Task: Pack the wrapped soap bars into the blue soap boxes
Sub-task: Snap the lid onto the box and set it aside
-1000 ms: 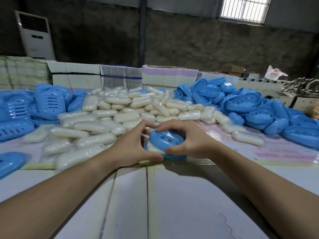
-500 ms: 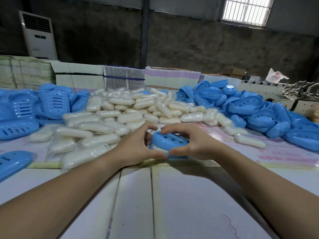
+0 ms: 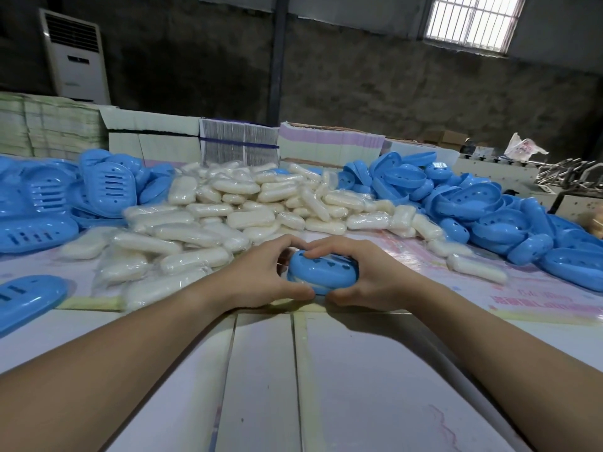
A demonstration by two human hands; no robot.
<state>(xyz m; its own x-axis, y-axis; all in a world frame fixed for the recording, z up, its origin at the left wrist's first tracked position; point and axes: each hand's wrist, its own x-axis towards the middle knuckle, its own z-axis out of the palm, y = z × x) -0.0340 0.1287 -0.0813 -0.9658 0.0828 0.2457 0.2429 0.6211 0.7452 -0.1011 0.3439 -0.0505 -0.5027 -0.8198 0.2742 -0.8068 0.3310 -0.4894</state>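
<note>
hands cup one blue oval plastic soap box (image 3: 321,275) on the white desk (image 3: 261,386), just in front of the heap of clear-wrapped white soap bars (image 3: 208,220). left hand (image 3: 257,278) and right hand (image 3: 362,275) each grip an end, fingers curled round it; its long axis runs between them, both equally near, likely pressing it closed.

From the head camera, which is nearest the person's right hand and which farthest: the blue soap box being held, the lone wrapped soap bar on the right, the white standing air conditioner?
1. Blue plastic soap box: gripped by the right hand, centre of the table.
2. Lone wrapped white soap bar: on the table, to the right.
3. White standing air conditioner: far back left, by the wall.
</note>
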